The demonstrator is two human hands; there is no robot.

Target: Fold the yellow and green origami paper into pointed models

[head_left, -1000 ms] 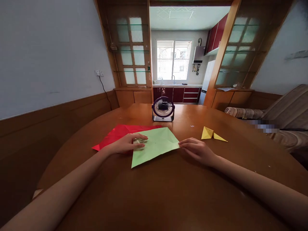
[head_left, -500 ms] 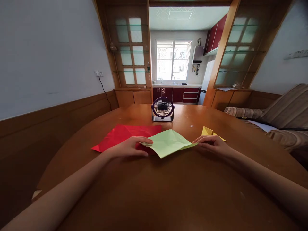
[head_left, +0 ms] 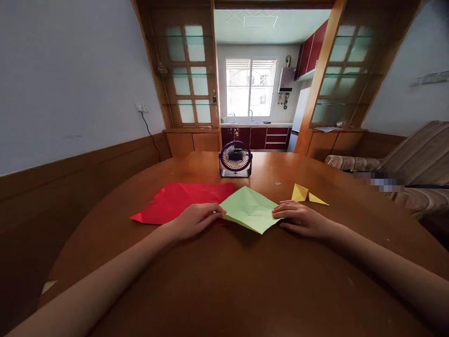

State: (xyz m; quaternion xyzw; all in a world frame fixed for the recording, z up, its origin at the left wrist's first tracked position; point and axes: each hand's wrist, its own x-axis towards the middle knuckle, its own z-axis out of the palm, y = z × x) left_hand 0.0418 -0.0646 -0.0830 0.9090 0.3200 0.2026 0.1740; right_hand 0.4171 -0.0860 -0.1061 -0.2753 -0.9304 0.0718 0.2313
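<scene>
Green paper [head_left: 249, 210] turned, seemingly between hands.

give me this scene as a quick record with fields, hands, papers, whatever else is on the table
left hand: fingertips on the left corner of the green paper
right hand: fingers on the green paper's right corner
green paper: creased, lying between both hands, overlapping the red paper's edge
red paper: flat, creased, left of the green paper, partly under the left hand
yellow folded paper: beyond the right hand, apart from it
fan: small, upright, at the far side of the table
</scene>
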